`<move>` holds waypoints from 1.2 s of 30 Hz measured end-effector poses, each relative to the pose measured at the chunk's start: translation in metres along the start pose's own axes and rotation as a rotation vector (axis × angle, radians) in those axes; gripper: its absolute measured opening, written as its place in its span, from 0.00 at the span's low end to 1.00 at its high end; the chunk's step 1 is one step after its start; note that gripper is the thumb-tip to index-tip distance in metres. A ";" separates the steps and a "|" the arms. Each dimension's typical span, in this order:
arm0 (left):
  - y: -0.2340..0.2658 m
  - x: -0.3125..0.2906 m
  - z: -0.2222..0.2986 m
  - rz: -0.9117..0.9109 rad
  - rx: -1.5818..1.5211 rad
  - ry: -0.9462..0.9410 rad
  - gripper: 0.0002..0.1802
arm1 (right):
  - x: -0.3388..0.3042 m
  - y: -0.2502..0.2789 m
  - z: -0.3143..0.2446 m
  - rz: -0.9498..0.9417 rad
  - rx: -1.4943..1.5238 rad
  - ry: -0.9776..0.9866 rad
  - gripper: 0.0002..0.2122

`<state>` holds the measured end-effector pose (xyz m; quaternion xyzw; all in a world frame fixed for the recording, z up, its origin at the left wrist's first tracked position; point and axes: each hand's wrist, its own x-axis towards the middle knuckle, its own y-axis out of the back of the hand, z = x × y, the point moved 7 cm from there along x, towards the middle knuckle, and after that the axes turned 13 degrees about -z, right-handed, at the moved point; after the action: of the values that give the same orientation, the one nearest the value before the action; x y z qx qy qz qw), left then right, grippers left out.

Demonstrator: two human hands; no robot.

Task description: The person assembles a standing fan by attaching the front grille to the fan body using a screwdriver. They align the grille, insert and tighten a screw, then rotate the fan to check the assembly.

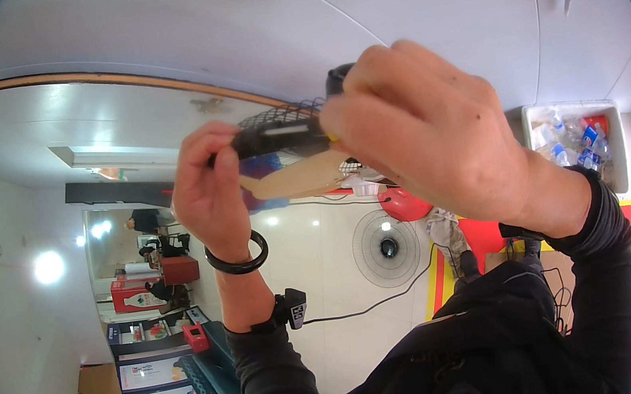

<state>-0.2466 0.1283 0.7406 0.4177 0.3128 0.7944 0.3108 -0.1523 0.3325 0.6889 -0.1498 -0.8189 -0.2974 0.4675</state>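
Observation:
Raised in front of me, a black elongated piece (279, 139) with a pale strip along it spans my two hands. My left hand (205, 184) pinches its left end between thumb and fingers. The fingers of my right hand (436, 140) are closed round its right end, hiding much of it. A dark rounded end (338, 78) sticks out above the right-hand fingers, and a bit of yellow shows below them. Just behind are a black mesh (283, 113) and a beige, blade-shaped part (300, 176). Their link to the black piece is unclear.
On the tiled floor lies a round wire fan grille (372, 269) beside a red rounded object (405, 204). A cable (371, 308) crosses the tiles. At the right stands a white bin (616, 146) of plastic bottles. A teal sofa (210, 377) is at the left.

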 end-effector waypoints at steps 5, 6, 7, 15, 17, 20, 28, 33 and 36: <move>-0.001 0.002 0.001 0.046 -0.019 0.006 0.07 | -0.002 -0.006 0.012 -0.246 -0.014 -0.130 0.13; 0.000 0.002 0.001 0.056 -0.010 0.017 0.07 | -0.002 -0.005 0.014 -0.248 0.032 -0.134 0.12; -0.001 0.002 0.002 0.039 -0.001 0.003 0.08 | -0.001 -0.004 0.014 -0.237 0.075 -0.125 0.12; 0.000 -0.002 0.004 0.021 0.056 -0.014 0.09 | 0.000 0.003 0.016 -0.122 0.169 -0.145 0.11; 0.000 -0.002 0.003 0.012 0.047 -0.013 0.09 | -0.003 0.004 0.017 -0.128 0.149 -0.157 0.11; 0.002 -0.001 0.001 0.026 0.072 0.015 0.09 | -0.004 0.006 0.025 -0.144 0.188 -0.160 0.10; 0.006 0.001 -0.003 0.096 0.211 0.114 0.10 | -0.006 0.006 0.044 -0.086 0.373 -0.126 0.10; 0.006 0.004 -0.003 0.097 0.187 0.085 0.09 | -0.004 -0.005 0.043 -0.125 0.318 -0.124 0.12; 0.006 0.004 -0.004 0.075 0.213 0.113 0.09 | -0.002 -0.008 0.042 -0.126 0.333 -0.107 0.13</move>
<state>-0.2528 0.1263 0.7452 0.4142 0.3967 0.7901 0.2166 -0.1842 0.3527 0.6683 -0.0346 -0.8883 -0.1782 0.4218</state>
